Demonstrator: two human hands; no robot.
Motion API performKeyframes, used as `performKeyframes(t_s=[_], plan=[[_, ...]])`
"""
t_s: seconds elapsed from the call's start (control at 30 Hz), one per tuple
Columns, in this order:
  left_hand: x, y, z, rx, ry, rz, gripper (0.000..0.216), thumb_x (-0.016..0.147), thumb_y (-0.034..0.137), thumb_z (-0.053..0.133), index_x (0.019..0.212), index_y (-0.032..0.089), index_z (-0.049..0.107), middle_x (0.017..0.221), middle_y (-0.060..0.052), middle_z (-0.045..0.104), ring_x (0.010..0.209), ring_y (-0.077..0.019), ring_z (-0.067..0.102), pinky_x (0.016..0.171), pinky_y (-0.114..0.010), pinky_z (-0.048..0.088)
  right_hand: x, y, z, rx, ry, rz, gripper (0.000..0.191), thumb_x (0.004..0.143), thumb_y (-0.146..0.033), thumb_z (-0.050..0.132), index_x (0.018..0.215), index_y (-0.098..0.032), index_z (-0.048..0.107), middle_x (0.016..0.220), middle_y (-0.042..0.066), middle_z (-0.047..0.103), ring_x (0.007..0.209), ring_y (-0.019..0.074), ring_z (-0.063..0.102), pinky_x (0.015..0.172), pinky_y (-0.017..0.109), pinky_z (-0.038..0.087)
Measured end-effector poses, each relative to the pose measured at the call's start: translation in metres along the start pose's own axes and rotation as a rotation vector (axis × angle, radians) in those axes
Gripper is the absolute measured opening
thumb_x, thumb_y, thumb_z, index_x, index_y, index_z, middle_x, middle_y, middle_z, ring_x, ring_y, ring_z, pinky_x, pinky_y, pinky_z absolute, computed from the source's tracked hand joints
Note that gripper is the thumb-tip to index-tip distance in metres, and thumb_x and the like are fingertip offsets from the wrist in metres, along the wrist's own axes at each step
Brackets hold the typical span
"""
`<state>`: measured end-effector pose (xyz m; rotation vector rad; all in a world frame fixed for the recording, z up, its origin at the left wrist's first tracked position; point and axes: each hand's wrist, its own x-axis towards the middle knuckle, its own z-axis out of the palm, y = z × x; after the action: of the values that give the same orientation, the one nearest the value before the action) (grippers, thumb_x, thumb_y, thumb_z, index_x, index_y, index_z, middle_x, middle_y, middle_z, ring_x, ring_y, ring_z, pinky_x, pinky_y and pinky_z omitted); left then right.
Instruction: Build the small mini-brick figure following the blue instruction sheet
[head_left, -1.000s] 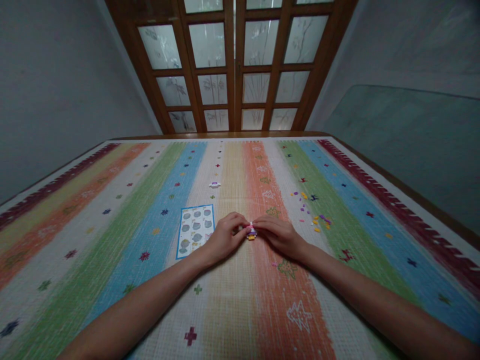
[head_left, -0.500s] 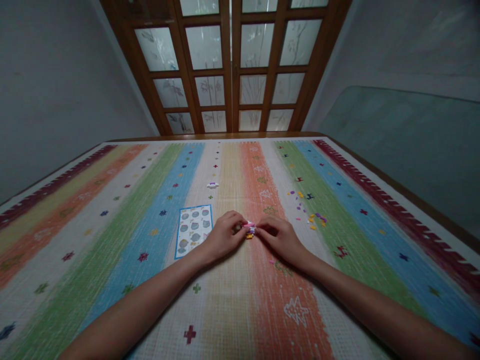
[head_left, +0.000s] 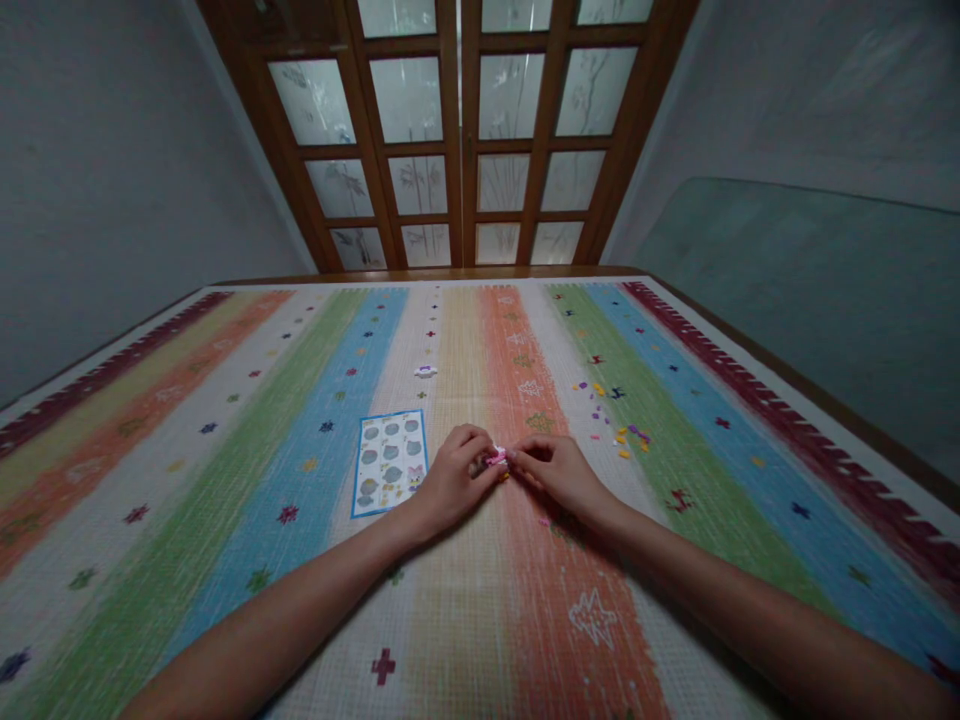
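Between my fingertips is a small toy block figure in pink and white, with a bit of yellow-orange low on it. My left hand pinches it from the left, and my right hand grips its right side with thumb and forefinger. Fingers cover much of the figure. Left of my left hand lies an instruction sheet with a blue border and rows of step pictures. My left wrist overlaps its lower right corner.
Loose purple, yellow and pink toy pieces lie scattered to the right. A small white and purple piece sits beyond the sheet. A striped cloth covers the table. Paned wooden doors stand behind its far edge.
The figure has been turned in my fingers, with more pink and less yellow-orange showing. Both hands have shifted only slightly and still hold it.
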<state>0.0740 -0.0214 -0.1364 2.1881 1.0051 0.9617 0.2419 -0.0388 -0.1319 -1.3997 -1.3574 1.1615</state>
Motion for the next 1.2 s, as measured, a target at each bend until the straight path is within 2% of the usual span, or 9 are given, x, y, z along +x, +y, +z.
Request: performKeyframes(t_s=[0.07,0.13,0.27,0.37,0.43,0.6,0.7,0.87,1.2], plan=[[-0.001,-0.001,0.0,-0.013,-0.033,-0.028,0.011,0.076,0.021,0.065,0.084,0.015,0.059,0.094,-0.007,0.06,0.09,-0.0191,0.055,0.08,-0.033,0.044,-0.001,-0.002,0.0,0.005,-0.013,0.03,0.025,0.064,-0.04,0.063,0.059,-0.015,0.063,0.054,0.0,0.058,0.052,0.0125,0.051,0.05,0.025,0.038],[-0.001,-0.002,0.0,-0.019,-0.105,-0.104,0.015,0.075,0.021,0.066,0.088,0.016,0.059,0.088,-0.005,0.062,0.084,-0.0185,0.057,0.076,-0.032,0.045,-0.001,-0.004,0.0,0.003,-0.02,0.043,0.025,0.064,-0.039,0.064,0.06,-0.015,0.064,0.053,0.0,0.057,0.051,0.0119,0.05,0.047,0.024,0.036],[0.005,0.002,-0.006,-0.17,-0.135,-0.243,0.015,0.076,0.024,0.065,0.087,0.016,0.057,0.08,-0.003,0.062,0.075,-0.0161,0.057,0.069,-0.03,0.045,-0.001,-0.007,-0.004,-0.018,-0.002,-0.027,0.024,0.07,-0.037,0.061,0.065,-0.014,0.066,0.057,0.002,0.061,0.053,0.0124,0.054,0.05,0.024,0.042],[0.013,0.012,-0.016,-0.473,-0.116,-0.31,0.02,0.071,0.021,0.069,0.085,0.016,0.055,0.083,-0.004,0.063,0.077,-0.0149,0.06,0.071,-0.029,0.047,-0.003,-0.02,-0.013,-0.089,0.042,-0.244,0.019,0.075,-0.031,0.061,0.071,-0.014,0.067,0.069,0.005,0.068,0.063,0.0145,0.062,0.06,0.027,0.05],[0.017,0.023,-0.026,-0.608,-0.162,-0.362,0.023,0.068,0.019,0.071,0.086,0.016,0.056,0.084,-0.003,0.063,0.079,-0.0143,0.061,0.074,-0.029,0.048,-0.007,-0.035,-0.021,-0.186,0.051,-0.436,0.013,0.078,-0.026,0.06,0.079,-0.016,0.068,0.079,0.006,0.071,0.07,0.0153,0.065,0.064,0.028,0.053],[0.02,0.059,-0.05,-0.786,-0.262,-0.428,0.024,0.066,0.02,0.074,0.084,0.014,0.06,0.081,-0.002,0.065,0.075,-0.0124,0.062,0.075,-0.029,0.048,-0.022,-0.078,-0.042,-0.511,-0.039,-0.957,0.018,0.086,-0.013,0.054,0.097,-0.019,0.066,0.088,0.006,0.072,0.081,0.0152,0.067,0.072,0.029,0.056],[0.02,0.073,-0.058,-0.818,-0.286,-0.409,0.02,0.066,0.016,0.074,0.081,0.013,0.062,0.078,-0.001,0.065,0.073,-0.0117,0.062,0.074,-0.028,0.048,-0.029,-0.093,-0.047,-0.63,-0.11,-1.121,0.022,0.089,-0.01,0.048,0.104,-0.017,0.063,0.089,0.007,0.071,0.083,0.0141,0.066,0.071,0.026,0.057],[0.02,0.083,-0.063,-0.86,-0.295,-0.404,0.017,0.067,0.011,0.072,0.081,0.012,0.062,0.076,-0.001,0.067,0.07,-0.0104,0.063,0.072,-0.027,0.05,-0.034,-0.101,-0.05,-0.689,-0.146,-1.151,0.021,0.091,-0.009,0.046,0.106,-0.016,0.059,0.09,0.008,0.069,0.083,0.0134,0.065,0.069,0.024,0.056],[0.022,0.094,-0.067,-0.812,-0.278,-0.383,0.016,0.066,0.011,0.073,0.079,0.011,0.062,0.073,-0.001,0.067,0.067,-0.0096,0.063,0.067,-0.023,0.051,-0.041,-0.106,-0.052,-0.789,-0.098,-1.182,0.022,0.092,-0.012,0.042,0.106,-0.017,0.058,0.089,0.008,0.069,0.08,0.0148,0.065,0.068,0.026,0.056]])
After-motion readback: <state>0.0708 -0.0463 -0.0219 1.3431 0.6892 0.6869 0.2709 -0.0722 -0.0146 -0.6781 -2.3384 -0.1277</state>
